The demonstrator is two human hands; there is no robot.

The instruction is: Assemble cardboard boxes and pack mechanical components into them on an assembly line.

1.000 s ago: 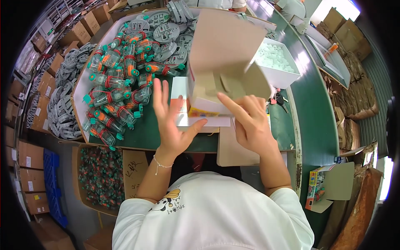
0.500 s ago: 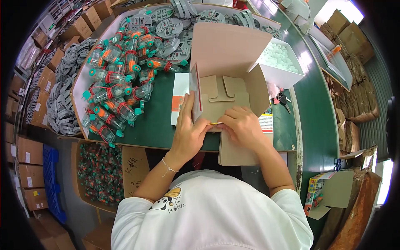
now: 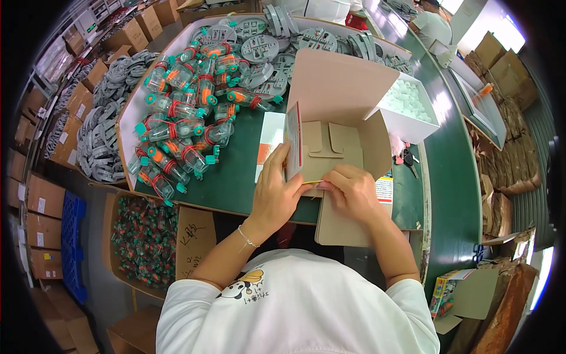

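Note:
A brown cardboard box (image 3: 339,94) stands half folded on the green table (image 3: 236,183), its inner flaps facing me and one flap hanging over the near edge. My left hand (image 3: 277,192) grips the box's left wall, which has a printed outer face. My right hand (image 3: 348,192) presses on the bottom flaps at the near edge. The two hands almost touch at the box's lower left corner.
A heap of clear toy bottles with orange and teal parts (image 3: 183,124) lies left of the box. Grey round parts (image 3: 259,47) lie behind it. A white tray of pale pieces (image 3: 407,106) stands at the right. Cartons (image 3: 147,242) stand below the table.
The box has come down from being held up and tilted. Both hands moved from its underside to the near lower edge, and the flaps are now folded inward.

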